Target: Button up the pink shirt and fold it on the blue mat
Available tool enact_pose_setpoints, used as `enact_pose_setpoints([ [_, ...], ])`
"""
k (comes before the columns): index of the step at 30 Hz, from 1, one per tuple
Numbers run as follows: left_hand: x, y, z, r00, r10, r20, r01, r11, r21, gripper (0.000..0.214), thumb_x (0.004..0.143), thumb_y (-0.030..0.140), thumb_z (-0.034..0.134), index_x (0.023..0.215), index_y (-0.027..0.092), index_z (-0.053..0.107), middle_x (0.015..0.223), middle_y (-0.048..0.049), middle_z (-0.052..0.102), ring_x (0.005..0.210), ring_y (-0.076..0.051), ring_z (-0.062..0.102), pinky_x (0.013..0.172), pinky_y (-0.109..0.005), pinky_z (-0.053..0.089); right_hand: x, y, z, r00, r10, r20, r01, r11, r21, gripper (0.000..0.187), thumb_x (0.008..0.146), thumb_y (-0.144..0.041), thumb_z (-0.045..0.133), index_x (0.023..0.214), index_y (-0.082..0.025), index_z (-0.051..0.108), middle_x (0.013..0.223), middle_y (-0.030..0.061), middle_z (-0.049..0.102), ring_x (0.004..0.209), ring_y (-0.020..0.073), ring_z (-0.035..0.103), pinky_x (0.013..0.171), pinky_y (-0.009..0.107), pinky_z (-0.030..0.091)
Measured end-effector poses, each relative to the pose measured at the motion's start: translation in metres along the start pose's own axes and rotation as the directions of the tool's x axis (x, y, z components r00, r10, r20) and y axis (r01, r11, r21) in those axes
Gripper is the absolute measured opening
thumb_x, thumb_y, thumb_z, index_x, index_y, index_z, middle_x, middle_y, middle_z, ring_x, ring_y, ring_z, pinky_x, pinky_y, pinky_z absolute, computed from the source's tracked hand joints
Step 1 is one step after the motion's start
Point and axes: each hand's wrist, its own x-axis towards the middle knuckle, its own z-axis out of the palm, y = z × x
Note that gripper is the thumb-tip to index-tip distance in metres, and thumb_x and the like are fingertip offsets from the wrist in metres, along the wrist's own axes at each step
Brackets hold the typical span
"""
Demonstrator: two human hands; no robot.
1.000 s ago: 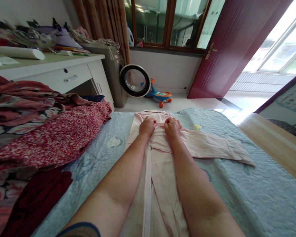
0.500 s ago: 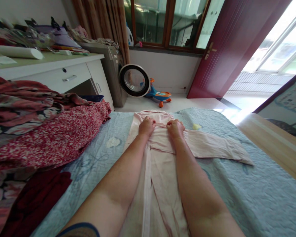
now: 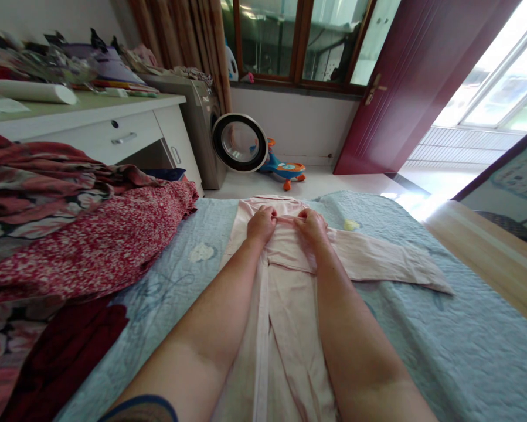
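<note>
A pale pink garment [image 3: 289,293] lies stretched out on the light blue quilt [image 3: 421,328] of the bed, one sleeve spread to the right. My left hand [image 3: 261,223] rests near the garment's far end with its fingers curled onto the cloth. My right hand [image 3: 310,224] sits beside it, fingers closed in a pinch on the same fold of pink cloth. The two hands almost touch. Both forearms run over the garment's middle and hide part of it.
A heap of red patterned clothes [image 3: 70,234] covers the bed's left side. Behind it stand a white desk [image 3: 91,126] with clutter, a washing machine [image 3: 210,135] with its round door open, and a toy ride-on car [image 3: 285,170]. A dark red door [image 3: 404,88] stands open at right.
My right hand has shifted slightly left, closer to my left hand, and both grip the fold at the garment's far end. The garment has barely moved.
</note>
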Motion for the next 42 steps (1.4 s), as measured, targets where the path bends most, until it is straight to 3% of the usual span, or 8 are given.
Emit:
enact_pose_setpoints([
  [9,-0.001,0.004,-0.003,0.998,0.020,-0.066,-0.020,1.000,-0.010,0.012,0.082,0.012,0.056,0.088,0.021,0.062,0.102,-0.0055,0.061,0.094,-0.018,0.059,0.080,-0.027,0.046,0.004,0.005,0.002,0.999,0.005,-0.043,-0.003,0.999,0.045,0.017,0.081,-0.035,0.061,0.084,-0.024,0.074,0.087,0.0019,0.072,0.084,0.0197,0.058,0.072,0.029,0.035],
  [12,0.000,0.005,-0.004,0.996,0.039,-0.077,-0.041,0.999,-0.031,0.008,0.086,0.020,0.056,0.089,0.020,0.063,0.101,-0.0061,0.061,0.096,-0.019,0.058,0.084,-0.028,0.046,0.004,0.005,0.001,0.999,-0.008,-0.045,0.010,1.000,0.023,0.022,0.084,-0.038,0.058,0.085,-0.025,0.076,0.088,0.0027,0.073,0.085,0.0199,0.058,0.073,0.029,0.035],
  [14,0.001,0.006,-0.005,0.995,0.053,-0.083,-0.056,0.998,-0.042,0.016,0.092,0.026,0.051,0.089,0.020,0.065,0.099,-0.0064,0.062,0.096,-0.019,0.057,0.087,-0.028,0.046,0.003,0.005,0.002,0.999,-0.021,-0.043,0.021,1.000,0.001,0.026,0.086,-0.039,0.055,0.085,-0.025,0.077,0.088,0.0032,0.073,0.086,0.0201,0.058,0.074,0.030,0.034],
  [17,0.004,0.005,-0.005,0.996,0.045,-0.075,-0.049,0.998,-0.040,0.024,0.096,0.027,0.046,0.091,0.019,0.069,0.097,-0.0068,0.062,0.097,-0.019,0.058,0.090,-0.029,0.045,0.003,0.004,0.002,0.998,-0.036,-0.048,0.034,0.999,-0.034,0.030,0.090,-0.037,0.050,0.085,-0.024,0.077,0.092,0.0042,0.073,0.087,0.0198,0.058,0.077,0.030,0.033],
  [25,0.006,0.004,-0.003,0.999,0.043,-0.031,-0.044,0.999,-0.021,0.022,0.091,0.021,0.054,0.102,0.017,0.073,0.099,-0.0079,0.062,0.102,-0.020,0.057,0.094,-0.030,0.045,0.002,0.004,0.003,0.997,-0.069,-0.047,0.066,0.995,-0.074,0.032,0.094,-0.036,0.047,0.088,-0.022,0.075,0.097,0.0051,0.072,0.088,0.0196,0.056,0.077,0.030,0.033],
  [34,0.004,0.007,-0.007,0.995,0.035,-0.091,-0.040,0.998,-0.055,0.023,0.088,0.014,0.054,0.107,0.019,0.066,0.104,-0.0076,0.061,0.102,-0.020,0.056,0.095,-0.031,0.044,0.004,0.006,0.004,0.994,-0.089,-0.060,0.093,0.993,0.067,0.024,0.088,-0.030,0.052,0.095,-0.025,0.074,0.090,0.0031,0.070,0.089,0.0210,0.057,0.081,0.031,0.037],
  [42,0.000,0.007,-0.013,0.993,0.032,-0.114,-0.031,0.999,0.007,0.018,0.083,0.007,0.050,0.087,0.021,0.060,0.100,-0.0060,0.062,0.094,-0.019,0.057,0.085,-0.028,0.045,0.008,0.000,0.010,0.963,-0.242,-0.121,0.259,0.953,0.155,0.021,0.080,-0.014,0.047,0.080,-0.016,0.068,0.086,0.0063,0.063,0.083,0.0169,0.055,0.081,0.026,0.041],
])
